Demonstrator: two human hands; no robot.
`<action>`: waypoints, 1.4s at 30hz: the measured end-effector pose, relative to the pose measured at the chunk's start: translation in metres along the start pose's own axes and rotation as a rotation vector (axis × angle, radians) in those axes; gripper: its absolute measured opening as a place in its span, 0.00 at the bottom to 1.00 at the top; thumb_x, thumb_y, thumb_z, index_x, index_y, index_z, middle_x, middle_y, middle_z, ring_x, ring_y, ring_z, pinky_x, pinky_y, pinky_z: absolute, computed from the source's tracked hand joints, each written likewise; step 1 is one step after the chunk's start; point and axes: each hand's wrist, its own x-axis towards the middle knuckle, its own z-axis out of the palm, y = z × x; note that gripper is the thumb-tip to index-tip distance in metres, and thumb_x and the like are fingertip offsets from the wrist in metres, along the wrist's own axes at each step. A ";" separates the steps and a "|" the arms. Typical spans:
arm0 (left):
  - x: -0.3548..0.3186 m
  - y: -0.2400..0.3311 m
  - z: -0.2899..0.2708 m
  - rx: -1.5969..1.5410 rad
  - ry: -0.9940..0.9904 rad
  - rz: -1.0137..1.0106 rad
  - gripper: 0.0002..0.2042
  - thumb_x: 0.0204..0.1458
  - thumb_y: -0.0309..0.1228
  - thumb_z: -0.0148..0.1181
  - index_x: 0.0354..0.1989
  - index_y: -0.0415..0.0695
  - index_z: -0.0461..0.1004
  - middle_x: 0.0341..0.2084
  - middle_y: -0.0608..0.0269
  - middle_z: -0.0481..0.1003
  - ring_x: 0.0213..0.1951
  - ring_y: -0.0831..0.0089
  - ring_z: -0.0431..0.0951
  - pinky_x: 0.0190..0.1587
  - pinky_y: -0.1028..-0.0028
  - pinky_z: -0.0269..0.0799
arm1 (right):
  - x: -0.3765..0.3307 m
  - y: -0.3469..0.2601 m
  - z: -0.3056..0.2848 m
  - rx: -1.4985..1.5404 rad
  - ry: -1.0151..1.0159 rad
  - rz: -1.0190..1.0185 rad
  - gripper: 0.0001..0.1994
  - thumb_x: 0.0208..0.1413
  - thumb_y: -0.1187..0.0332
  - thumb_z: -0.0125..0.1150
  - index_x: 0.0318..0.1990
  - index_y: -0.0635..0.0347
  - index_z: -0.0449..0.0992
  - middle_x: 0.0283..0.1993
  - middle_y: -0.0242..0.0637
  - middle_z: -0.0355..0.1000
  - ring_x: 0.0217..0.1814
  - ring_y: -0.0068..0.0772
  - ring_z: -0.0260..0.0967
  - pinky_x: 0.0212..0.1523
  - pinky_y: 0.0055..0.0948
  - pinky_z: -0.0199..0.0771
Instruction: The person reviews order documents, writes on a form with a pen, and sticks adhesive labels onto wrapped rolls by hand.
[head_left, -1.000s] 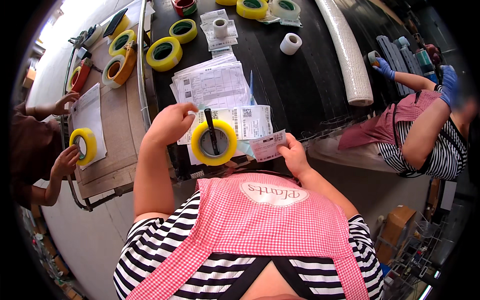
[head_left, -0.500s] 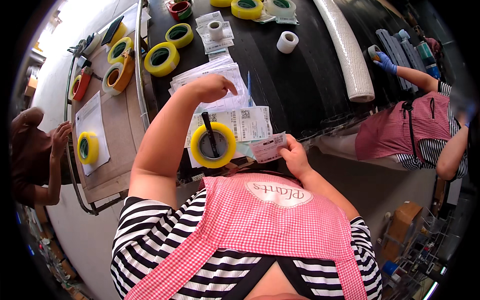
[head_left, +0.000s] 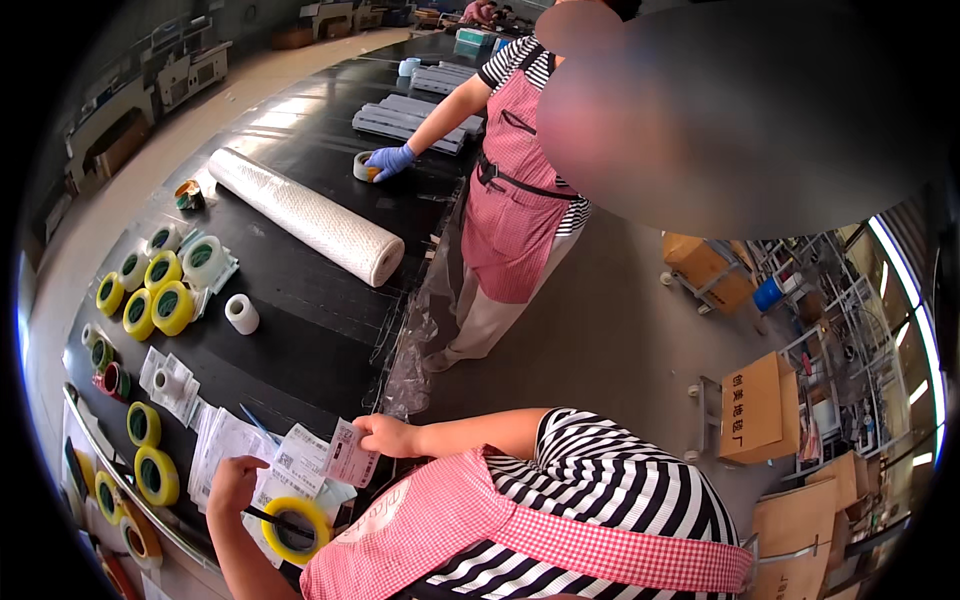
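My right hand [head_left: 388,437] pinches a small pinkish-white printed label [head_left: 345,455] at the table's near edge. My left hand [head_left: 233,485] hovers over a stack of papers [head_left: 215,445], its index finger pointing and its other fingers curled, with nothing visible in it. Between the hands lie white printed labels [head_left: 297,458]. Closer to me is a yellow tape roll [head_left: 318,520], with a black pen [head_left: 275,519] lying across it by my left wrist. A blue pen [head_left: 256,420] rests beside the papers.
Several yellow tape rolls [head_left: 172,308] stand on the black table [head_left: 300,350]. A small white roll [head_left: 241,314] and a long wrapped roll [head_left: 305,215] lie farther off. A co-worker's gloved hand [head_left: 390,162] touches a tape roll [head_left: 366,166]. Cardboard boxes [head_left: 755,410] stand at right.
My view has swung to the right, bringing the co-worker and the shelves further in. My right hand still holds the label. My left hand stays near the papers with its finger pointing.
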 end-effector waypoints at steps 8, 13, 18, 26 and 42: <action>-0.013 -0.014 0.001 -0.097 0.095 -0.120 0.15 0.46 0.22 0.46 0.35 0.40 0.81 0.14 0.60 0.72 0.18 0.73 0.71 0.25 0.71 0.66 | -0.013 0.011 -0.012 -0.037 0.069 -0.040 0.16 0.48 0.77 0.50 0.45 0.65 0.73 0.41 0.40 0.75 0.46 0.31 0.71 0.49 0.31 0.69; -0.011 -0.008 -0.004 -0.192 0.059 -0.096 0.16 0.48 0.23 0.43 0.37 0.37 0.80 0.13 0.62 0.70 0.17 0.74 0.68 0.23 0.71 0.65 | -0.014 0.008 -0.010 -0.077 0.067 0.008 0.17 0.48 0.79 0.48 0.48 0.66 0.71 0.44 0.39 0.74 0.50 0.30 0.69 0.54 0.29 0.66; -0.002 -0.007 -0.006 -0.062 0.028 -0.138 0.15 0.50 0.28 0.46 0.39 0.43 0.81 0.18 0.58 0.74 0.22 0.70 0.74 0.30 0.68 0.71 | -0.010 0.017 -0.013 -0.098 0.056 -0.070 0.17 0.48 0.79 0.50 0.48 0.64 0.72 0.44 0.39 0.74 0.49 0.30 0.69 0.53 0.28 0.67; 0.013 -0.028 -0.010 -0.024 -0.046 -0.201 0.23 0.49 0.24 0.47 0.54 0.53 0.75 0.29 0.53 0.78 0.28 0.68 0.75 0.38 0.68 0.72 | -0.009 0.022 -0.013 -0.014 0.036 -0.048 0.17 0.50 0.82 0.47 0.48 0.63 0.73 0.44 0.34 0.73 0.49 0.27 0.68 0.54 0.26 0.66; 0.021 -0.033 -0.004 0.106 0.063 -0.197 0.25 0.47 0.22 0.45 0.53 0.55 0.76 0.51 0.52 0.74 0.50 0.55 0.74 0.56 0.67 0.66 | -0.007 0.023 -0.013 -0.162 0.018 -0.077 0.18 0.51 0.82 0.47 0.49 0.61 0.73 0.44 0.30 0.73 0.47 0.21 0.68 0.51 0.23 0.66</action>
